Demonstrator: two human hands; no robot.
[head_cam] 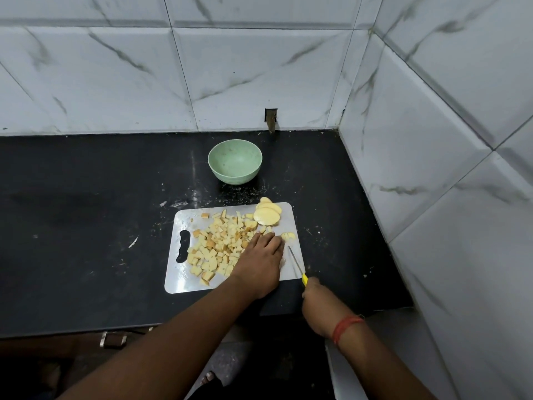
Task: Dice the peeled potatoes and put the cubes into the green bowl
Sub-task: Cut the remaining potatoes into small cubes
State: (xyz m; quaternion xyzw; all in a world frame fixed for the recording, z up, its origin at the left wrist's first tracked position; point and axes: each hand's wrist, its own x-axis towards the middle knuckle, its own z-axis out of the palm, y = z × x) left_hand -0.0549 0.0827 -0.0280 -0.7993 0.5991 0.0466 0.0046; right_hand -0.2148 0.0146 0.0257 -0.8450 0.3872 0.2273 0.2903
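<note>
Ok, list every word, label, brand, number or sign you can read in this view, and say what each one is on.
None: no readable text shows anywhere in the view.
Green bowl: plain, no marking.
Cutting board: bare, no brand visible.
Knife with its yellow handle, held in the right hand: no lettering visible.
Wall tiles: only grey veining.
Left hand covers part of the board; anything beneath it is hidden.

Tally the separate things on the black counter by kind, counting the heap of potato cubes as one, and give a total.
Green bowl: 1
Cutting board: 1
Knife: 1, held in the right hand
Heap of potato cubes: 1, under the left hand
Stack of uncut potato slices: 1
Total: 5
</note>
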